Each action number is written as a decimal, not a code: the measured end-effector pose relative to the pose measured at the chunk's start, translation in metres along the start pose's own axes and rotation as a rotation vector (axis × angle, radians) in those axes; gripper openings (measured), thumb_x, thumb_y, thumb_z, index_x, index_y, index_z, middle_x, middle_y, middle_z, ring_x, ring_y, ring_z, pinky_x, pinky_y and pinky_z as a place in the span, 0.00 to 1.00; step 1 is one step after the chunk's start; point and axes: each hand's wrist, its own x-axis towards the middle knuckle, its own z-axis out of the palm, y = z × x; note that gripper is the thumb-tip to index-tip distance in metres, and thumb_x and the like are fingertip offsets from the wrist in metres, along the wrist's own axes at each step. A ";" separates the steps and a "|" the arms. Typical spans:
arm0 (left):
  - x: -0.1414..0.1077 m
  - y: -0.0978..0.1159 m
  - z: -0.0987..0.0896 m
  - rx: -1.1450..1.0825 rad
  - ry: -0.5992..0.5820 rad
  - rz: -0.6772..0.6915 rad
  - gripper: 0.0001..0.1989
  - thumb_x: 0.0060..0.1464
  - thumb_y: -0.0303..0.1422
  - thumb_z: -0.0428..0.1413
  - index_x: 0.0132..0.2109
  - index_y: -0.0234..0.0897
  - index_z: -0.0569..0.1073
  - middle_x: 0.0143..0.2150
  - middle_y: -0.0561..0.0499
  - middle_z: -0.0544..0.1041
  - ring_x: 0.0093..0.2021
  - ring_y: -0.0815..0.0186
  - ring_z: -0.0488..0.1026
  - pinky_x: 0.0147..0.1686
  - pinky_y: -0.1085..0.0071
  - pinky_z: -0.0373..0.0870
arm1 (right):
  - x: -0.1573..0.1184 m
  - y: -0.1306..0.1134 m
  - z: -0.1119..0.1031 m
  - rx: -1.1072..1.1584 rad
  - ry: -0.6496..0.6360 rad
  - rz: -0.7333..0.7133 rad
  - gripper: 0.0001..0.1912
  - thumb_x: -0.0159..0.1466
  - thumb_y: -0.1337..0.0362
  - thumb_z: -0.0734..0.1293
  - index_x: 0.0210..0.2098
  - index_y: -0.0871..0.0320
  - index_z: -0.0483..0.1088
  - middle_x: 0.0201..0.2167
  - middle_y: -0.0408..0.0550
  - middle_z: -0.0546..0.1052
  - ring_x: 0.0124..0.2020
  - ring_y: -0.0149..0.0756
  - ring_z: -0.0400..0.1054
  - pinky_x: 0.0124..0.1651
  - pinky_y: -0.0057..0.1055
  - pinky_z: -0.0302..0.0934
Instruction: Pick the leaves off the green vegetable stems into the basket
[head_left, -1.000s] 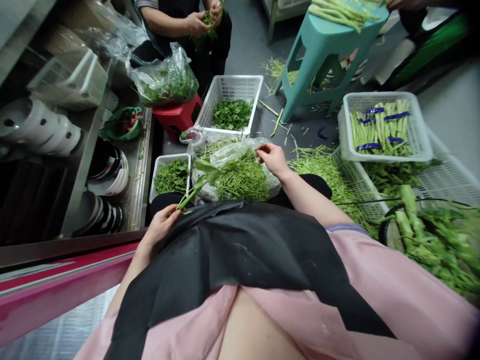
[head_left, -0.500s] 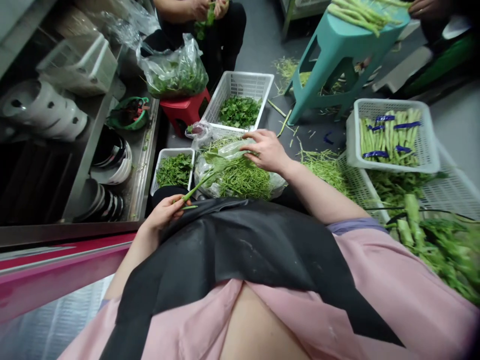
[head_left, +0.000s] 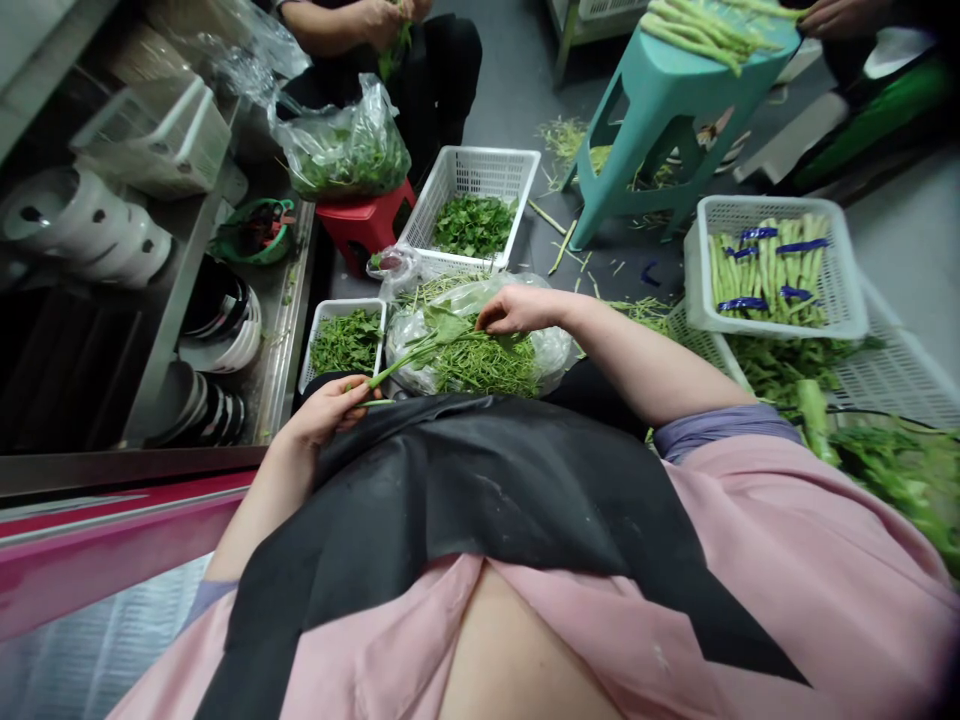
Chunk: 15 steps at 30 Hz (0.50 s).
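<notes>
The dark grey floor (head_left: pixel 517 100) carries a red plastic stool (head_left: pixel 364 226) at ten-thirty, a teal plastic stool (head_left: pixel 686 85) at one-thirty, and a curled blue strip (head_left: pixel 649 274) near two o'clock.

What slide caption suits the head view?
Left hand holds leafy green stems; right hand at their leaves, over a clear plastic bag of thin green stalks.

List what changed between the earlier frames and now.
The right hand moved left over the plastic bag to the leafy end of the stalk; its grip is unclear. The left hand still holds the stalk; the red stool stayed put.
</notes>
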 end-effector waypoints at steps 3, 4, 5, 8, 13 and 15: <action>0.002 0.007 0.004 0.024 -0.011 0.002 0.24 0.49 0.51 0.60 0.40 0.34 0.68 0.19 0.62 0.53 0.15 0.80 0.46 0.14 0.82 0.42 | -0.003 -0.007 0.002 -0.220 0.105 -0.012 0.11 0.58 0.68 0.63 0.35 0.59 0.77 0.29 0.46 0.76 0.27 0.28 0.62 0.33 0.28 0.53; 0.003 0.009 0.006 0.027 -0.009 0.006 0.24 0.49 0.51 0.60 0.40 0.35 0.68 0.18 0.62 0.53 0.15 0.80 0.46 0.14 0.83 0.42 | -0.003 -0.008 0.004 -0.285 0.141 -0.026 0.10 0.59 0.68 0.62 0.33 0.59 0.76 0.29 0.46 0.75 0.27 0.28 0.61 0.33 0.29 0.52; 0.004 0.010 0.007 0.026 -0.006 0.011 0.24 0.49 0.52 0.60 0.39 0.35 0.68 0.18 0.62 0.53 0.15 0.80 0.46 0.14 0.83 0.42 | -0.004 -0.008 0.005 -0.334 0.172 -0.040 0.09 0.59 0.67 0.62 0.31 0.59 0.75 0.29 0.47 0.75 0.28 0.29 0.61 0.33 0.29 0.52; 0.007 0.013 0.009 0.011 0.001 0.025 0.24 0.48 0.51 0.61 0.39 0.35 0.67 0.18 0.62 0.52 0.15 0.80 0.46 0.13 0.83 0.42 | -0.005 -0.003 0.012 -0.388 0.218 -0.061 0.09 0.60 0.65 0.61 0.31 0.59 0.73 0.31 0.48 0.75 0.30 0.31 0.62 0.34 0.30 0.51; 0.013 0.018 0.017 -0.025 0.000 0.030 0.23 0.47 0.50 0.62 0.38 0.35 0.68 0.18 0.62 0.53 0.15 0.80 0.47 0.13 0.83 0.42 | -0.003 0.008 0.028 -0.289 0.432 -0.004 0.09 0.61 0.64 0.60 0.33 0.59 0.71 0.34 0.51 0.74 0.34 0.34 0.63 0.37 0.31 0.53; 0.016 0.020 0.023 -0.062 -0.019 0.038 0.23 0.46 0.50 0.63 0.38 0.35 0.68 0.17 0.63 0.52 0.14 0.80 0.46 0.13 0.83 0.42 | 0.002 0.015 0.035 -0.141 0.626 0.059 0.10 0.61 0.63 0.59 0.34 0.60 0.70 0.34 0.51 0.74 0.34 0.35 0.64 0.38 0.32 0.55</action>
